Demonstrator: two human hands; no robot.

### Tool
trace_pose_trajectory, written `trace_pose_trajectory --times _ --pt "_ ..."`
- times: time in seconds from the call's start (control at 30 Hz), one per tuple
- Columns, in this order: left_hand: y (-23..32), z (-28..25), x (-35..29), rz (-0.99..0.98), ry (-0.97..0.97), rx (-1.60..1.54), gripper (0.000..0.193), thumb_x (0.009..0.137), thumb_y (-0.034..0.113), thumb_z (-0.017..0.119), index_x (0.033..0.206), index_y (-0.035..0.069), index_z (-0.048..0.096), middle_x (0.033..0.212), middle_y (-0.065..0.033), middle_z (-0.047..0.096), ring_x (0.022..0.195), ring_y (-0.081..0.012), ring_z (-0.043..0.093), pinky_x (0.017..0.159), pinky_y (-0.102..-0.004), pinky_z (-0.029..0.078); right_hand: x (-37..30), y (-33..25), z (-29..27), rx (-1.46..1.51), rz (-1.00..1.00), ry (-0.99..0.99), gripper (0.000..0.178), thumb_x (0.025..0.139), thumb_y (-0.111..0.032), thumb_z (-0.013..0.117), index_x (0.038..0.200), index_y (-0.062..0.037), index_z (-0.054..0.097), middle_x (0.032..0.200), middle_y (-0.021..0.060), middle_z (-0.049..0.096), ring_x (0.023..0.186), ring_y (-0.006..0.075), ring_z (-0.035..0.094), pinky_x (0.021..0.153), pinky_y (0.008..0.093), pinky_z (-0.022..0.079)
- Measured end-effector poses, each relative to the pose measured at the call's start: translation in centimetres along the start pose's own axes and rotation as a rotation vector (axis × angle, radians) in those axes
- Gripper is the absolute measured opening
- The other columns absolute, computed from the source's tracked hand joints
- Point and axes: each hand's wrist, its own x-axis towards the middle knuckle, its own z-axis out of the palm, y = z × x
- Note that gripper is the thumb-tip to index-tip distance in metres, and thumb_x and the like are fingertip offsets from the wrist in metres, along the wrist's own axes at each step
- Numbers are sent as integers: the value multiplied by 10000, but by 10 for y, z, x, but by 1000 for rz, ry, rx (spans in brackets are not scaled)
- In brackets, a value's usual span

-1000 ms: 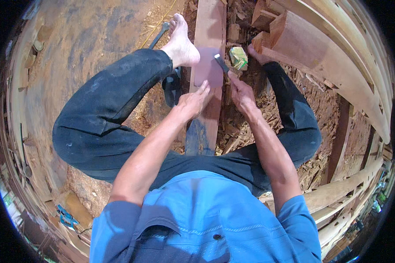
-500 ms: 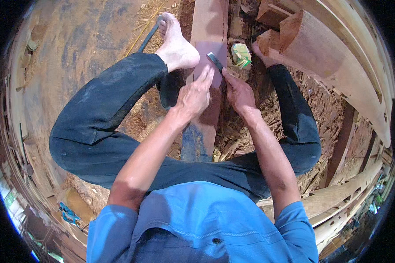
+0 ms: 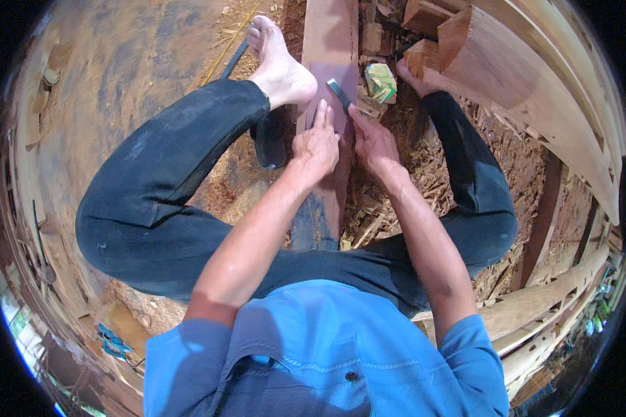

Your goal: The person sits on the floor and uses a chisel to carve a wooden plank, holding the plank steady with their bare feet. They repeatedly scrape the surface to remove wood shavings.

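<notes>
A plank [image 3: 329, 31] runs away from me between my legs, with a flat purplish sheet like sandpaper [image 3: 334, 71] on its upper face. My right hand [image 3: 377, 144] is closed around a chisel [image 3: 339, 93]. Its dark blade slants up and left over the sheet, its tip bright; the handle is hidden in my palm. Beside it, my left hand [image 3: 317, 144] lies palm down on the sheet and plank, fingers stretched forward, holding nothing. The fingertips are just left of the blade, apart from it.
A crumpled green and yellow packet [image 3: 380, 83] sits right of the plank. Large shaped timbers [image 3: 528, 83] fill the right side. Wood chips [image 3: 490, 174] cover the ground there. My bare left foot [image 3: 283, 73] rests beside the plank, near a dark bar [image 3: 235, 59].
My left hand has slid slightly toward me and right, its fingers straighter and closer together. The chisel has shifted a little up and left, still in my right hand.
</notes>
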Motion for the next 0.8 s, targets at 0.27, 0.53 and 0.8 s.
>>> trace_pose_trajectory --times 0.27,0.53,0.8 --pt "-10 29 54 -1 -135 329 608 998 249 415 1484 -95 292 1619 -253 124 1444 -409 272 1147 -465 340 28 -15 -5 35 37 -41 355 990 -153 527 1337 -183 593 1253 201 627 1172 394 593 969 407 486" --pt "25 -30 16 103 29 31 705 886 127 476 1501 -108 224 1598 -302 127 1191 -394 597 929 -483 533 22 0 -4 94 -12 -48 592 880 -75 523 1436 -273 487 1164 254 631 1046 457 608 898 496 501" --pt "35 -33 20 85 -154 131 680 883 108 450 1490 -122 248 1583 -333 129 1149 -326 651 827 -429 589 9 3 -14 14 8 -140 673 823 -34 530 1453 -264 470 1099 269 642 1054 444 612 871 507 502"
